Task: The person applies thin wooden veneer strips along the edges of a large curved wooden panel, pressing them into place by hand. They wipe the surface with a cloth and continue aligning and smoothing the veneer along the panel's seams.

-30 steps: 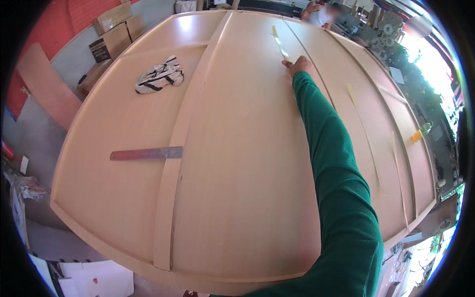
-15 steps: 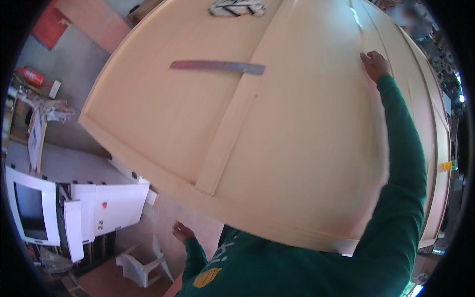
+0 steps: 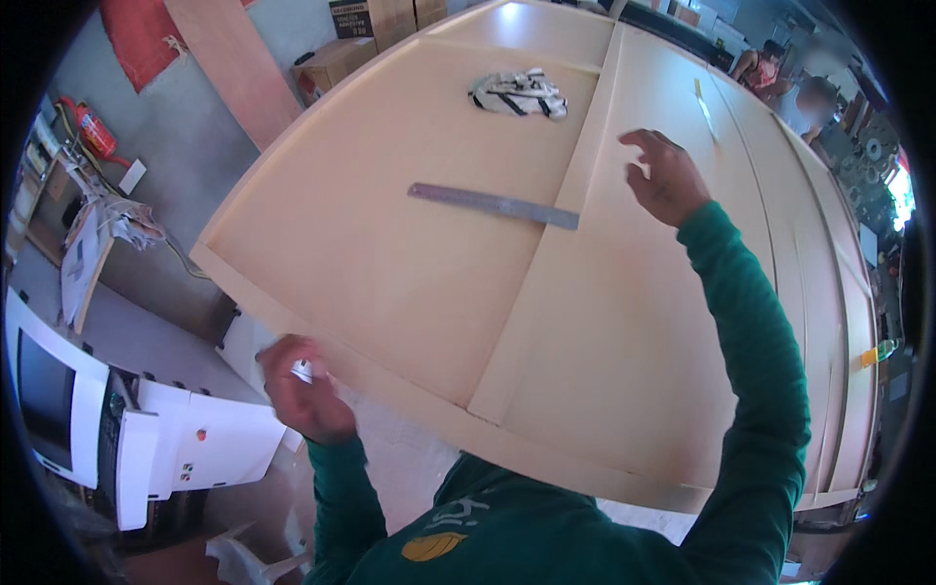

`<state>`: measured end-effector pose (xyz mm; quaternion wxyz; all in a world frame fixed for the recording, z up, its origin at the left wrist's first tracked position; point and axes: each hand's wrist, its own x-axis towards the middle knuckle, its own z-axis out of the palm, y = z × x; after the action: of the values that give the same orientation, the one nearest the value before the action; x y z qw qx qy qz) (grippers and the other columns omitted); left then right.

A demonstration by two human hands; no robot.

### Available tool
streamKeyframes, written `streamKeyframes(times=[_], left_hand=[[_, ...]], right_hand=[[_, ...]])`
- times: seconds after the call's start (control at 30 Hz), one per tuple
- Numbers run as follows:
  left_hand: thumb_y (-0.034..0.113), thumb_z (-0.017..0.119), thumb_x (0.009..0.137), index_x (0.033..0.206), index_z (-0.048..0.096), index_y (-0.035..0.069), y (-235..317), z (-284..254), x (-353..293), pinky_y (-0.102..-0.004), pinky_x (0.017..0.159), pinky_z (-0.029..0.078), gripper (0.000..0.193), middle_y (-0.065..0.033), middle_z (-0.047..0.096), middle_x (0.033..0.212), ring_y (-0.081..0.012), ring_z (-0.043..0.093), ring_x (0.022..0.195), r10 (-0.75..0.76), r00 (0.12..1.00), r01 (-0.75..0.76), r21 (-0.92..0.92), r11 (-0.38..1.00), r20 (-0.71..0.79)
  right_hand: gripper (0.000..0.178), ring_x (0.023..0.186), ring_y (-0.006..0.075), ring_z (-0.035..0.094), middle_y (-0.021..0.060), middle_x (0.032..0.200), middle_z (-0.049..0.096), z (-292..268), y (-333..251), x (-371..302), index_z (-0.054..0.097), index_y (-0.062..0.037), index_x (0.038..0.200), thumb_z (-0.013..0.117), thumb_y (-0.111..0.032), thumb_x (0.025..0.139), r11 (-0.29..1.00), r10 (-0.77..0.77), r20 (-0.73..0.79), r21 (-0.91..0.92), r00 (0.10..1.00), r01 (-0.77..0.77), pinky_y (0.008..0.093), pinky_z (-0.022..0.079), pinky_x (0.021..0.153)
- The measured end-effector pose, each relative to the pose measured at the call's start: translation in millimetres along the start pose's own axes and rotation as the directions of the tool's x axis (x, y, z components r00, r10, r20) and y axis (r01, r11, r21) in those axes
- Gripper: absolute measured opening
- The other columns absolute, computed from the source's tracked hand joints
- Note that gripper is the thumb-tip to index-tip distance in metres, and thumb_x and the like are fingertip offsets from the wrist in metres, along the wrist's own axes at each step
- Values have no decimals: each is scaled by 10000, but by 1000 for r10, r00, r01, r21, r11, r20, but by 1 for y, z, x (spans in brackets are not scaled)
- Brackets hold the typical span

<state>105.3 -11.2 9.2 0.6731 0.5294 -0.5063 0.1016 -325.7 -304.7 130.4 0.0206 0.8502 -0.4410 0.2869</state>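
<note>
Panel: broad pale wood, its near edge just before the person's body.
Wooden strip: runs up the panel from the near edge toward the far edge, crossing under one end of the ruler.
Ruler: on the panel's left part, its right end over the wooden strip; the long axis lies crosswise to the strip, the right end a little closer to the near edge than the left.
Cloth: bunched, light with dark bands, beyond the ruler toward the far edge, left of the wooden strip.
Right hand: just right of the wooden strip, clearly the nearer hand to the ruler; the ruler's right end lies to its left and closer to the near edge, near but apart.
Right grip: thumb and fingers apart, nothing between them.
Left hand: by the near edge toward the left corner, well apart from the ruler; whether it touches the panel cannot be told.
Left grip: fingers bent and blurred around a small white patch; cannot tell if it is clamped on anything.
Yellow strip: thin, beyond the right hand, toward the far edge.
</note>
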Motion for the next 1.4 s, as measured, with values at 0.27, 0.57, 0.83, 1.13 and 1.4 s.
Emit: streamKeyframes(times=[0.27,0.57,0.83,1.13,1.4], left_hand=[[322,705,1012,979,847,90,35,34,-9,-443,916,491,274,-118,769,1031,-289,665,971,-70,963,62,40,997,261],[388,666,1065,983,833,57,32,37,3,-438,926,528,380,-141,766,1010,-307,690,963,-31,927,-18,127,992,373],[562,542,1173,998,795,40,30,19,-14,-417,853,542,606,-164,729,1037,-303,686,960,54,960,-82,93,992,273],[608,229,1213,1111,716,84,46,21,-46,-489,1044,467,722,-172,666,1134,-314,609,1147,240,964,-230,-92,969,115],[523,243,1208,1093,692,99,49,40,-53,-472,1061,469,628,-138,671,1162,-307,599,1191,222,967,-213,-81,974,125]], right_hand=[[510,1278,447,735,217,1369,781,129,17,180,692,-79,1463,773,-290,1006,997,4,84,-72,996,2,551,570,1125],[461,1180,387,779,206,1374,773,163,15,199,714,-81,1428,611,-399,1109,776,264,460,-624,848,97,487,625,1044],[415,1114,364,784,198,1286,761,-40,-71,-15,737,-55,1370,695,-278,1023,968,-14,311,-234,950,91,454,641,983],[397,1041,338,791,188,1186,747,-158,-136,-206,762,-26,1305,790,-143,926,930,362,223,-151,905,-335,416,659,914],[417,976,315,797,180,1098,735,-84,-182,-205,785,1,1247,874,-22,840,930,318,343,67,884,-361,383,675,853]])
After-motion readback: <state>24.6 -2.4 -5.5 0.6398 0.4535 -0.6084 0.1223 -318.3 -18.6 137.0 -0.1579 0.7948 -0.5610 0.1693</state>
